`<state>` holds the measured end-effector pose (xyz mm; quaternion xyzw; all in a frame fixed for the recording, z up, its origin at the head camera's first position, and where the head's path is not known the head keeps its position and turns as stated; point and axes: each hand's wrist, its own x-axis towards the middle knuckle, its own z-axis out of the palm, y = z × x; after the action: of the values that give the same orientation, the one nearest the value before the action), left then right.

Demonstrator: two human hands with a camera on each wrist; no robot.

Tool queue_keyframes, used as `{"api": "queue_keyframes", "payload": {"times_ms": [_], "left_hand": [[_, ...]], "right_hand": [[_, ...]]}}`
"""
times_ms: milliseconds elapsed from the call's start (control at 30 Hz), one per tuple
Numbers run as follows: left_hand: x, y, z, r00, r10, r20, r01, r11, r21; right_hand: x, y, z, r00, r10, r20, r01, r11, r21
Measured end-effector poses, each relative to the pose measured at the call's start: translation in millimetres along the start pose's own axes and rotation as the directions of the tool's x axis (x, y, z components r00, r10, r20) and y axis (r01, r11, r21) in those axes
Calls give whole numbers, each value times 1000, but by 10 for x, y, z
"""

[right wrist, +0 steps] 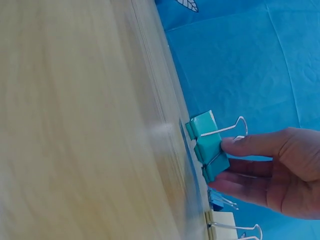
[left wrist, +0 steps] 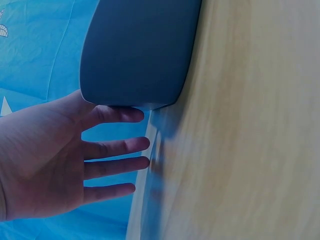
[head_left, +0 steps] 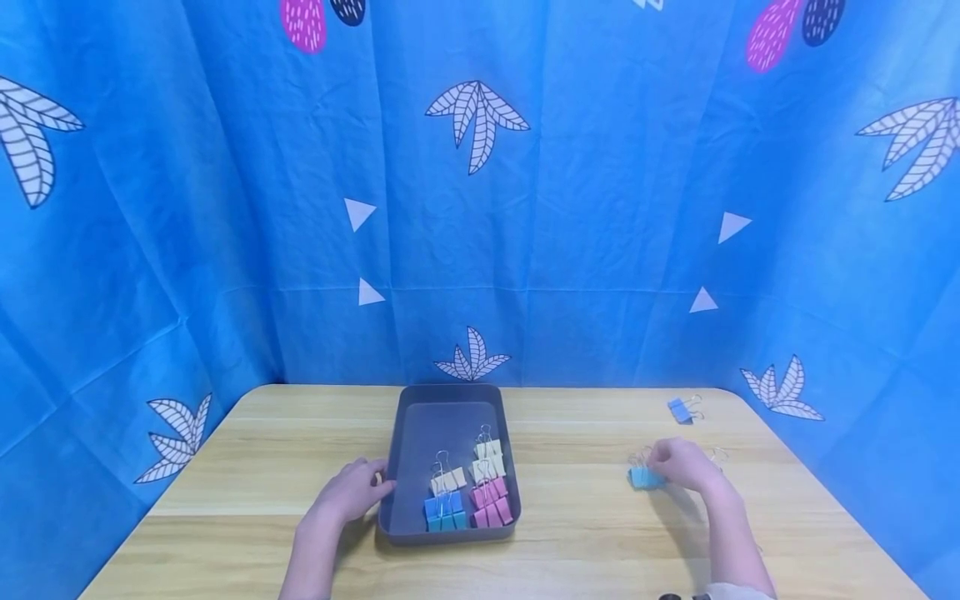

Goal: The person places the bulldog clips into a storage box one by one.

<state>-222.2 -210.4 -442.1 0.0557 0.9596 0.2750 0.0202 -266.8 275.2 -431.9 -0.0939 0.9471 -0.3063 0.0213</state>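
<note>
A dark grey tray (head_left: 442,537) lies on the table with several binder clips inside. My left hand (head_left: 351,490) holds its left wall, the thumb over the rim and the index finger along the outside, as the left wrist view shows; the other fingers (left wrist: 117,167) are spread straight. On the right, my right hand (head_left: 682,463) pinches a teal binder clip (right wrist: 207,130) between thumb and fingers, its spine side close over the tabletop. In the tray, pink clips (head_left: 491,504) and pale yellow clips (head_left: 489,467) line the right side, beside beige, blue and teal ones (head_left: 447,521).
A light blue clip (head_left: 681,411) lies at the back right of the table. Wire handles (head_left: 718,455) show just beyond my right hand. In the right wrist view a blue clip (right wrist: 216,200) and a cream clip (right wrist: 225,222) lie past the fingers. A blue patterned curtain (head_left: 465,250) surrounds the table.
</note>
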Motion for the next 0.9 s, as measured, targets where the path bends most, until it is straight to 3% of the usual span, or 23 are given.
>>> {"api": "queue_keyframes", "payload": {"times_ms": [900], "left_hand": [[-24, 24, -7, 1000, -15, 3, 15, 1000, -10]], "right_hand": [[-23, -137, -50, 999, -51, -2, 51, 998, 26]]}}
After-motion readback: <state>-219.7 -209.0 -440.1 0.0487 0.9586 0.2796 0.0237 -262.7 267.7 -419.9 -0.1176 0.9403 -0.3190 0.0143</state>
